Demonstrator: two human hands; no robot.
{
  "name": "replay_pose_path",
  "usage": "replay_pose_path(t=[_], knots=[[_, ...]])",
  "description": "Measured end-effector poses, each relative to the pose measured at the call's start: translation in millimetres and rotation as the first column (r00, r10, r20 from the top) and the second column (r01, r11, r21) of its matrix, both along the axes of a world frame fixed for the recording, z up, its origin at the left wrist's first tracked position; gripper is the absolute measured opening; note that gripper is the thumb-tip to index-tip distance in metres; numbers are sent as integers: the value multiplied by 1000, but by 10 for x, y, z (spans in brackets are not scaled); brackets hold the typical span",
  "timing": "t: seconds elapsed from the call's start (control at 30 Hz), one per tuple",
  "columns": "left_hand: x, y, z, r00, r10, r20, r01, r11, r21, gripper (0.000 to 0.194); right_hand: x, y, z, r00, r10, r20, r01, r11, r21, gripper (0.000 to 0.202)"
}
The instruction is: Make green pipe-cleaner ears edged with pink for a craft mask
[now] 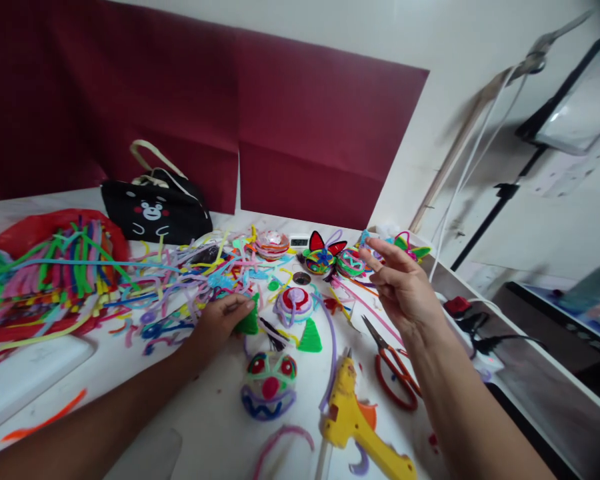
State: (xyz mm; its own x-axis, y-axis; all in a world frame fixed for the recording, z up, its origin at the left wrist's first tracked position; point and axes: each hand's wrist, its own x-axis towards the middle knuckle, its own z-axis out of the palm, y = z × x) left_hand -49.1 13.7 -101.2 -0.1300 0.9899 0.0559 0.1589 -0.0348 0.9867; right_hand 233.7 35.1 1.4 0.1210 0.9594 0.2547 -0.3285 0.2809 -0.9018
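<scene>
My left hand (pixel 225 317) pinches the edge of a green pipe-cleaner triangle (pixel 249 321) just above the table. A matching green triangle (pixel 311 337) lies to its right. My right hand (pixel 400 280) is raised over the right side, fingers stretched and apart, with nothing seen in it. Between the hands sits a round pipe-cleaner piece with a red and lilac top (pixel 294 305). Nearer to me is a clown-like face (pixel 269 385) with a pink nose. A yellow glue gun (pixel 350 413) and orange-handled scissors (pixel 393 367) lie below my right hand.
Loose pipe cleaners (pixel 190 280) cover the left and middle of the table, with a bundle on red plastic (pixel 125 237). Behind stand a black bear-face bag (pixel 155 213), a small digital clock (pixel 299 241) and a cat-eared piece (pixel 321 260). A raised edge (pixel 480 307) bounds the right.
</scene>
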Motion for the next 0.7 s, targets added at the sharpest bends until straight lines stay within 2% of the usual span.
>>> replay_pose_path(t=[0.23,0.43,0.7], knots=[[21,-19,31,999,29,16,-30,999,24,31,2,-22,-8,999,44,-16,-44,999,-12,47],[-3,-4,-17,999,18,28,-20,998,52,32,-1,-19,-30,997,56,56,-57,998,21,47],[-26,12,-71,998,33,61,-37,997,63,32,-9,-131,45,996,68,58,-67,998,-7,50]])
